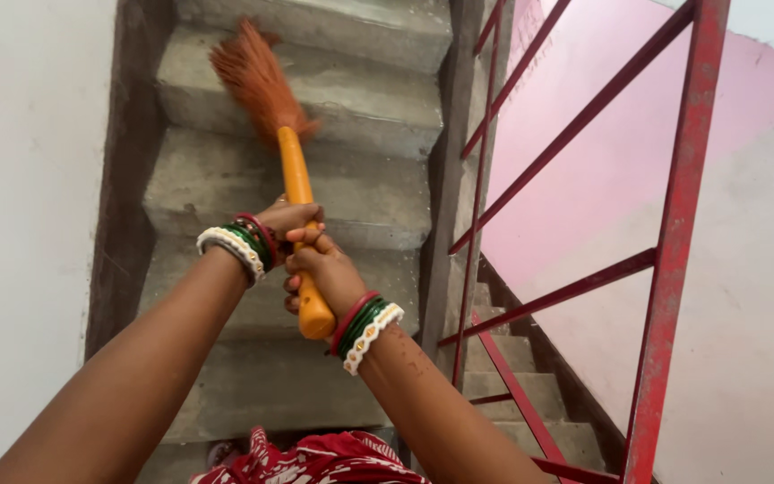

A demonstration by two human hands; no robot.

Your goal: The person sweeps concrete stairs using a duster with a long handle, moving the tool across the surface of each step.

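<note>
A broom with an orange plastic handle (pixel 295 170) and a reddish-brown bristle head (pixel 253 76) points up the concrete stairs (pixel 226 179). Both hands grip the handle, one above the other. My left hand (pixel 284 218) is the upper one, fingers wrapped round the handle. My right hand (pixel 322 269) holds it just below, near the handle's rounded end. Each wrist wears red, green and white bangles. The bristles rest on a step near the top of the view and look blurred.
A white wall (pixel 20 179) borders the stairs on the left. A red metal railing (pixel 674 242) runs along the right, with a lower flight of steps (pixel 512 376) beyond it and a pink and white wall (pixel 745 269). Red patterned cloth (pixel 315 459) shows at the bottom edge.
</note>
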